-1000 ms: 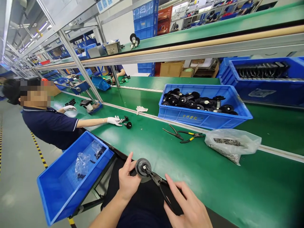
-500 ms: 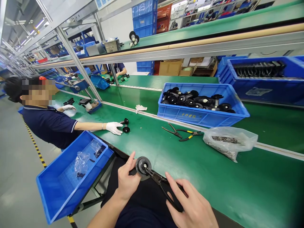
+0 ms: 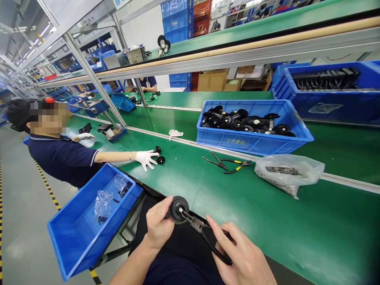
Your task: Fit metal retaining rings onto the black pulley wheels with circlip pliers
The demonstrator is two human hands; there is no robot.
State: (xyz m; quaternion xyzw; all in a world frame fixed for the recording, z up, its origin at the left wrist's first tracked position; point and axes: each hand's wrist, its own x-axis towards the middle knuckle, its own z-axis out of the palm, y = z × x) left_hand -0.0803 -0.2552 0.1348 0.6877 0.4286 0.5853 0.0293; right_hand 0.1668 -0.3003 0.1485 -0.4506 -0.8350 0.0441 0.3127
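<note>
My left hand (image 3: 159, 223) is closed around a black round wheel part (image 3: 179, 208), its flat face turned up toward the camera. In my right hand (image 3: 240, 253) are black-handled pliers (image 3: 197, 224), whose thin tips reach into the metal centre of the wheel part. Both hands are held over my lap at the front edge of the green table (image 3: 190, 174). Beyond them on the table lie two more pliers, one with dark handles (image 3: 218, 162) and one with yellow and black handles (image 3: 237, 168).
A blue crate (image 3: 243, 144) holds several black wheel parts, beside a clear bag of small metal pieces (image 3: 287, 174). At left, a co-worker's gloved hand (image 3: 146, 159) touches another black part (image 3: 160, 160). A blue bin (image 3: 74, 233) stands lower left.
The co-worker's gloved fingers have spread, and the black part by them has shifted slightly right. My hands keep their hold, with the plier tips still in the wheel part's centre.
</note>
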